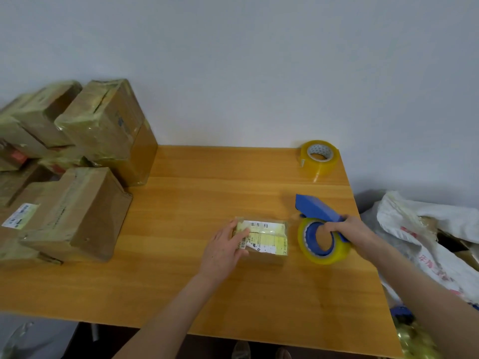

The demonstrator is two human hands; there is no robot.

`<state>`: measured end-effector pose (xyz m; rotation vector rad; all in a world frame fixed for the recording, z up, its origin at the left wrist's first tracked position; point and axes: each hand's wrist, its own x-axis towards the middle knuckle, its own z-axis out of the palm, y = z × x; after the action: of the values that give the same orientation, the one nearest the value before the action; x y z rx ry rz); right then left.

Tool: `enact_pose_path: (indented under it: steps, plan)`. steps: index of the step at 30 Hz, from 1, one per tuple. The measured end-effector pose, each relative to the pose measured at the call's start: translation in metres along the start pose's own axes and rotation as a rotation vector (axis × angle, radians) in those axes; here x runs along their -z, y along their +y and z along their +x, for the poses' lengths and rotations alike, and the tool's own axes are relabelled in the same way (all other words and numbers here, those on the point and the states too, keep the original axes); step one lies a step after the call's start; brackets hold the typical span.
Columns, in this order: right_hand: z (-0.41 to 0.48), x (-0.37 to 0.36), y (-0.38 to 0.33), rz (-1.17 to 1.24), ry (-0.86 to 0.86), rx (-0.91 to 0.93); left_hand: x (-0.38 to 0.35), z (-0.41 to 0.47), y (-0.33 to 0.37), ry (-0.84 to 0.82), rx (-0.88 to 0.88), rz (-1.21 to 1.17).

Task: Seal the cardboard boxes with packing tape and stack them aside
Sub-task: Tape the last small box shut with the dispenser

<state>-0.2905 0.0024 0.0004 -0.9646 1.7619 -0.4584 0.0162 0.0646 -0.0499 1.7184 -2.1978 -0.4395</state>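
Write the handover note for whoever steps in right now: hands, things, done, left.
Left hand: lies flat on the small box, mid-way across the table.
Right hand: grips the blue tape dispenser, just right of that box.
Spare tape roll: far right corner of the table.
Done: taped boxes piled at the table's left.
Left: tape the small box (cannot tell how far it is sealed), then stack it on the pile.
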Motion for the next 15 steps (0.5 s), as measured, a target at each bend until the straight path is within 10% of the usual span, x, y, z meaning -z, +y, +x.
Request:
enact_pose_path:
  steps: [15]
  plan:
    - [-0.063, -0.051, -0.074, -0.404, -0.227, 0.472, 0.009, -0.001, -0.006, -0.116, 0.112, -0.275]
